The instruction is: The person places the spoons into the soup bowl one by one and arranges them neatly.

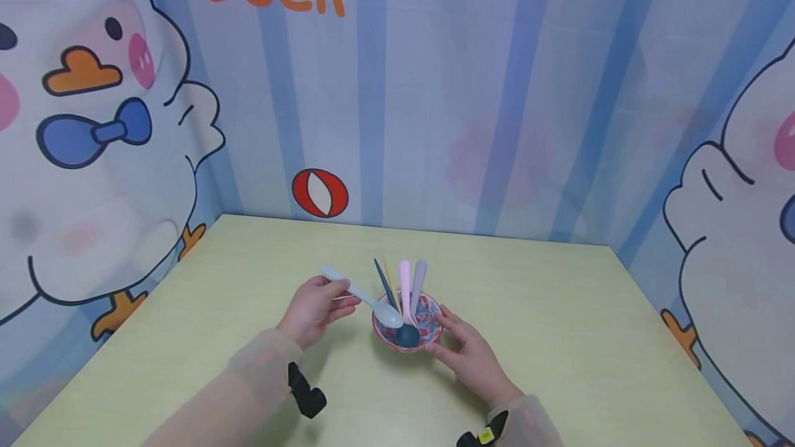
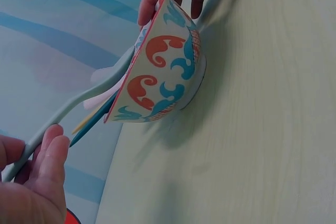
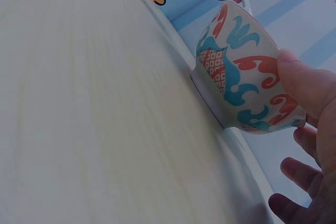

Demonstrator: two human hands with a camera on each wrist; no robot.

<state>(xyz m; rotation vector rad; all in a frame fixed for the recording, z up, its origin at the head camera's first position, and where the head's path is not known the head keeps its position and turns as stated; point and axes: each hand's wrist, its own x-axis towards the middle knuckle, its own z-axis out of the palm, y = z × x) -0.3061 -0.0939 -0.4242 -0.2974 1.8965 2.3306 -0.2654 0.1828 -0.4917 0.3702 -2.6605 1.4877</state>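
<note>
A small bowl [image 1: 428, 338] with red and teal patterns stands on the pale table [image 1: 559, 336]. Several spoons lean in it: dark blue [image 1: 385, 281], pink [image 1: 405, 281] and lilac [image 1: 419, 280]. My left hand [image 1: 341, 295] pinches the handle of a white spoon [image 1: 363, 295] whose scoop lies on the bowl's left rim. My right hand [image 1: 444, 330] holds the bowl's right side. In the left wrist view my left hand's fingers [image 2: 50, 153] hold the spoon handle [image 2: 68, 111] beside the bowl [image 2: 163, 66]. In the right wrist view my thumb [image 3: 304, 80] presses the bowl [image 3: 236, 72].
A striped cartoon duck backdrop [image 1: 435, 88] rises behind and on both sides of the table. Black wrist mounts [image 1: 306, 392] sit on both sleeves. Bare tabletop lies all around the bowl.
</note>
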